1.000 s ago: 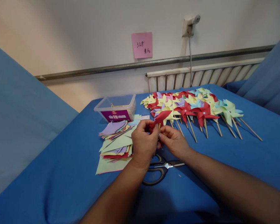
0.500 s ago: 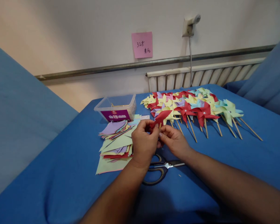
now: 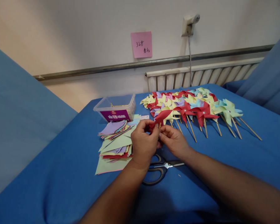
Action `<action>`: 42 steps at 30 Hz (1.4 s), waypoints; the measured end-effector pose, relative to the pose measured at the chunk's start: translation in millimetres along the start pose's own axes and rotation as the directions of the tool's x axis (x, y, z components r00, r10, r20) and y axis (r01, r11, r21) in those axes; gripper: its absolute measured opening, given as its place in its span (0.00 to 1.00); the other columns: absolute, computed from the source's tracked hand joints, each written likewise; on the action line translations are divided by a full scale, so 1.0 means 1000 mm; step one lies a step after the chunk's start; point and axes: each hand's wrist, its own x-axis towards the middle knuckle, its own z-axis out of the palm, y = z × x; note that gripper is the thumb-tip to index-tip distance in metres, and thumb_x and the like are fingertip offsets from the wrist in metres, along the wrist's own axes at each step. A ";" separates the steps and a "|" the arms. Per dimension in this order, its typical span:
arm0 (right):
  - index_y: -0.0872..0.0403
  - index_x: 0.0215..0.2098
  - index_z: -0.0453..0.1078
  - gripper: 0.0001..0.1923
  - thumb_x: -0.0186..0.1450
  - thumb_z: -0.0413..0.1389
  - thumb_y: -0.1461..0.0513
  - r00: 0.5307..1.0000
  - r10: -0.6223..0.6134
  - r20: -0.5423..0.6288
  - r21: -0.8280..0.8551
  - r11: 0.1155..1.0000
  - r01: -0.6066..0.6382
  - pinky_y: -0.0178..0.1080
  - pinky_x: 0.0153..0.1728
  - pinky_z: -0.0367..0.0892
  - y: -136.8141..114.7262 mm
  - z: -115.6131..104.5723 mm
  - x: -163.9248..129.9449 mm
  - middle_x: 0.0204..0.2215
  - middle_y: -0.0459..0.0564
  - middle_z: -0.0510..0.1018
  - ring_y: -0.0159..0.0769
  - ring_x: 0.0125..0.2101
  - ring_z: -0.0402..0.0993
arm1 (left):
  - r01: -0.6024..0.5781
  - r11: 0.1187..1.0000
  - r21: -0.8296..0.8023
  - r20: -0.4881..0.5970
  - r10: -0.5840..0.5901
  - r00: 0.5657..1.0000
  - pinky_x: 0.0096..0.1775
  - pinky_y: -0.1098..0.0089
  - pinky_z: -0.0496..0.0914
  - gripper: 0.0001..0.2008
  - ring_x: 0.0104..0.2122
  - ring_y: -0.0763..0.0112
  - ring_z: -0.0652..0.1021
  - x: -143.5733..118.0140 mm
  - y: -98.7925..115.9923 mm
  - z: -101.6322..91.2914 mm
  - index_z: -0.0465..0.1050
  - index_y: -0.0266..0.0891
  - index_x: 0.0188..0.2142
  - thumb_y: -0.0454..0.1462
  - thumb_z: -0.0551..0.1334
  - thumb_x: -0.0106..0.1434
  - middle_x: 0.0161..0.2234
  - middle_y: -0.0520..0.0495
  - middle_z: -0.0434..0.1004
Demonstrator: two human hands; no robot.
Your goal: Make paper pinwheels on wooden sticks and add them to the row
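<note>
Your left hand (image 3: 143, 144) and right hand (image 3: 174, 140) are pinching the flimsy red paper pinwheel (image 3: 159, 119), at twelve o'clock from the scissors (image 3: 159, 170); you are probably safest gripping near its centre.

Both forearms bare to the frame edge at 6 o'clock; no sleeves or gloves in view. Left hand (image 3: 143, 146) and right hand (image 3: 175, 141): no rings, watch or wristband seen, though the fingers are small and partly hidden.

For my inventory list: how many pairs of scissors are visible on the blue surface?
1. The scissors lie on the blue cloth, just below both hands; the left hand partly covers the handles. Others may be hidden under paper.
</note>
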 end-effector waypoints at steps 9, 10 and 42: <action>0.52 0.28 0.67 0.19 0.54 0.65 0.48 1.000 0.000 -0.012 0.009 1.000 0.000 0.32 0.20 0.69 -0.001 0.001 -0.001 0.18 0.40 0.74 0.29 0.17 0.71 | 0.003 1.000 -0.012 -0.001 -0.003 1.000 0.32 0.74 0.69 0.03 0.25 0.75 0.74 0.000 0.000 0.001 0.74 0.40 0.31 0.34 0.65 0.55 0.25 0.56 0.75; 0.53 0.28 0.67 0.19 0.54 0.65 0.48 1.000 -0.001 -0.016 0.010 1.000 0.001 0.33 0.20 0.69 -0.001 0.001 -0.001 0.18 0.40 0.74 0.29 0.17 0.72 | 0.005 1.000 -0.011 -0.001 -0.005 1.000 0.32 0.73 0.69 0.03 0.25 0.75 0.74 0.000 0.000 0.001 0.74 0.41 0.31 0.34 0.65 0.55 0.25 0.56 0.75; 0.53 0.26 0.67 0.19 0.53 0.66 0.49 1.000 0.021 -0.022 0.043 0.999 -0.020 0.33 0.20 0.69 -0.004 0.004 -0.002 0.17 0.40 0.74 0.28 0.16 0.71 | -0.004 1.000 0.004 0.003 0.004 1.000 0.32 0.73 0.69 0.03 0.25 0.75 0.74 -0.001 0.000 0.000 0.74 0.41 0.31 0.34 0.65 0.55 0.25 0.55 0.75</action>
